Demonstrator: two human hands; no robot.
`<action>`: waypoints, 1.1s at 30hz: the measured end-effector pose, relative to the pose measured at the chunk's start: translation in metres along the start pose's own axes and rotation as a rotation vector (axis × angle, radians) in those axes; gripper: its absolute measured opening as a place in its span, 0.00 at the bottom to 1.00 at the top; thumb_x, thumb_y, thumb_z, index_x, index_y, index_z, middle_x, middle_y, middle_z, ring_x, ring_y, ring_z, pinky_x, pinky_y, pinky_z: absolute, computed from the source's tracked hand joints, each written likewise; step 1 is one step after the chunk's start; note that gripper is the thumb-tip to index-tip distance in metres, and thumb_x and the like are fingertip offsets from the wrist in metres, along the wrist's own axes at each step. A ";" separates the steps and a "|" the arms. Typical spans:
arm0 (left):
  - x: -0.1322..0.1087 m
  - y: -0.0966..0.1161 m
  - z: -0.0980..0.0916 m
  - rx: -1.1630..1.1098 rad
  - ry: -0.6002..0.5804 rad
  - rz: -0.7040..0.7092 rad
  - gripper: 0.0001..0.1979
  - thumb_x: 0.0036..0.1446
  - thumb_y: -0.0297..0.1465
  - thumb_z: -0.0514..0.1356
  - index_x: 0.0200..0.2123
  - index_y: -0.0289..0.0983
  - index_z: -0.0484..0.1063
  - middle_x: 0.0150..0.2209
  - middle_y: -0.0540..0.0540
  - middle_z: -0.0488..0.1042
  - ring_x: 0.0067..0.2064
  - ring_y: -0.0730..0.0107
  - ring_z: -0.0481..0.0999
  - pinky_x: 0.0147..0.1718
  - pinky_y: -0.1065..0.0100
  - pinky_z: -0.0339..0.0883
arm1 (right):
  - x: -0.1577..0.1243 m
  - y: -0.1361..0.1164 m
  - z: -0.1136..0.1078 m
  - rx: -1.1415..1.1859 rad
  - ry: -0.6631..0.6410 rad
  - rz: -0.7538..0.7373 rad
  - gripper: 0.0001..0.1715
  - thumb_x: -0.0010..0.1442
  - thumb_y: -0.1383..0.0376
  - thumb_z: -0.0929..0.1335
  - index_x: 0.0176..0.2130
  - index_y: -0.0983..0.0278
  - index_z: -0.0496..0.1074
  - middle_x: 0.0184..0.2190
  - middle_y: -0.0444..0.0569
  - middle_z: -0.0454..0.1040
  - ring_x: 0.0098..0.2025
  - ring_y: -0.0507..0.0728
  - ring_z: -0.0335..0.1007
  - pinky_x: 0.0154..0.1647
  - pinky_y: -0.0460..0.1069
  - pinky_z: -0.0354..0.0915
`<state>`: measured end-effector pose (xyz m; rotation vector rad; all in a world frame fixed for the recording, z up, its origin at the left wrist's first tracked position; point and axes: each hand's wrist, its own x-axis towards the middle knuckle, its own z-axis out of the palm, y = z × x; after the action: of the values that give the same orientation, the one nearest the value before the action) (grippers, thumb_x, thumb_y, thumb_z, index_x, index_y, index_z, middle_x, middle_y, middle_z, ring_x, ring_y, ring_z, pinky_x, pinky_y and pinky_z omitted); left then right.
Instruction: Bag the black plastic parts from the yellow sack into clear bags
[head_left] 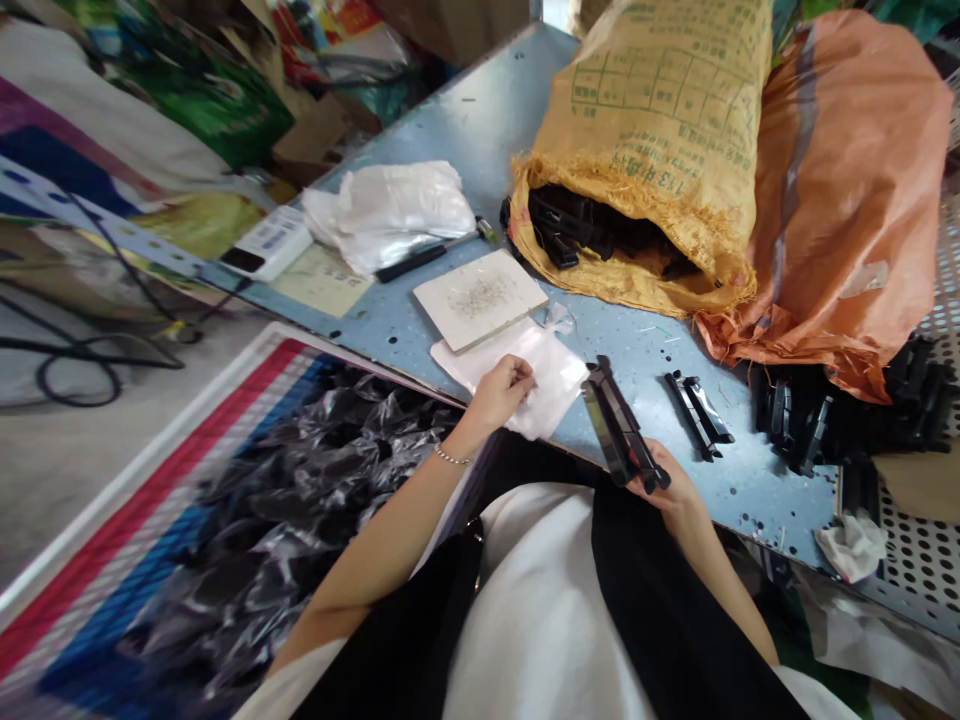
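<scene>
My left hand (499, 395) pinches a translucent white plastic bag (544, 380) at the table's front edge. My right hand (664, 487) grips a stack of long black plastic parts (619, 425), which tilt up across the edge. Two similar black parts (697, 415) lie just to its right. Beyond them is a heap of black plastic parts (840, 415). More fill the mouth of a tan woven sack (637, 130), lying on its side. A white board (480, 298) dusted with grey specks sits above the bag.
A pile of white plastic bags (386, 215), a black-handled tool (412, 262) and a white electronic scale (266, 243) lie at the table's far left. An orange woven sack (847, 190) bulges right. A striped bag (97, 560) holding black-wrapped items lies left, below the table edge.
</scene>
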<state>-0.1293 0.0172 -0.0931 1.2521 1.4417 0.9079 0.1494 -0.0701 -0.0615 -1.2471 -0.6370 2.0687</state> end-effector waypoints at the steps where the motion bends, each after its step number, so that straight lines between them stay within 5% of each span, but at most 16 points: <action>1: -0.001 -0.001 0.001 -0.029 0.012 0.020 0.07 0.52 0.32 0.61 0.33 0.38 0.66 0.26 0.53 0.72 0.25 0.73 0.70 0.27 0.70 0.65 | 0.008 0.005 0.008 0.084 -0.065 0.051 0.13 0.47 0.60 0.76 0.29 0.64 0.72 0.22 0.43 0.69 0.19 0.47 0.55 0.16 0.42 0.53; 6: -0.011 0.004 -0.008 0.114 0.073 0.142 0.05 0.54 0.30 0.58 0.33 0.38 0.74 0.34 0.48 0.78 0.37 0.68 0.76 0.42 0.66 0.70 | 0.037 0.019 0.019 0.414 -0.296 0.269 0.13 0.53 0.63 0.74 0.38 0.67 0.73 0.34 0.51 0.76 0.21 0.45 0.53 0.12 0.37 0.49; 11: -0.006 0.002 -0.010 0.029 0.078 0.090 0.12 0.48 0.36 0.67 0.35 0.37 0.73 0.31 0.49 0.76 0.32 0.69 0.74 0.35 0.67 0.69 | 0.032 0.013 -0.001 0.487 -0.282 0.217 0.11 0.57 0.64 0.72 0.40 0.66 0.73 0.37 0.49 0.74 0.22 0.45 0.52 0.13 0.36 0.54; 15: 0.006 -0.006 0.001 -0.037 -0.020 0.083 0.13 0.49 0.36 0.65 0.38 0.38 0.71 0.31 0.49 0.76 0.34 0.69 0.76 0.37 0.66 0.69 | 0.028 0.010 -0.008 0.461 -0.324 0.258 0.10 0.60 0.62 0.71 0.40 0.67 0.72 0.33 0.48 0.73 0.20 0.44 0.51 0.14 0.36 0.57; 19: 0.008 -0.007 0.006 0.011 0.010 0.057 0.16 0.45 0.35 0.68 0.37 0.39 0.68 0.30 0.51 0.75 0.33 0.68 0.76 0.35 0.66 0.69 | 0.028 0.013 -0.007 0.539 -0.358 0.275 0.12 0.57 0.64 0.73 0.40 0.67 0.72 0.34 0.47 0.74 0.20 0.43 0.52 0.14 0.35 0.58; 26: 0.006 -0.005 0.008 0.042 -0.037 0.061 0.14 0.49 0.32 0.64 0.40 0.39 0.68 0.33 0.49 0.79 0.37 0.65 0.79 0.40 0.65 0.70 | 0.039 0.023 0.009 0.522 -0.438 0.362 0.16 0.58 0.60 0.73 0.41 0.69 0.71 0.27 0.43 0.67 0.20 0.44 0.49 0.11 0.34 0.53; 33: -0.005 0.012 -0.005 0.157 0.006 0.139 0.06 0.55 0.28 0.54 0.35 0.38 0.70 0.34 0.47 0.79 0.38 0.66 0.78 0.42 0.64 0.71 | 0.041 0.025 0.008 0.541 -0.335 0.299 0.14 0.60 0.62 0.71 0.43 0.67 0.70 0.30 0.44 0.68 0.22 0.45 0.50 0.13 0.33 0.55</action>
<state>-0.1314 0.0147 -0.0791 1.4823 1.4678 0.9040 0.1210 -0.0575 -0.0992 -0.7213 -0.0033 2.4976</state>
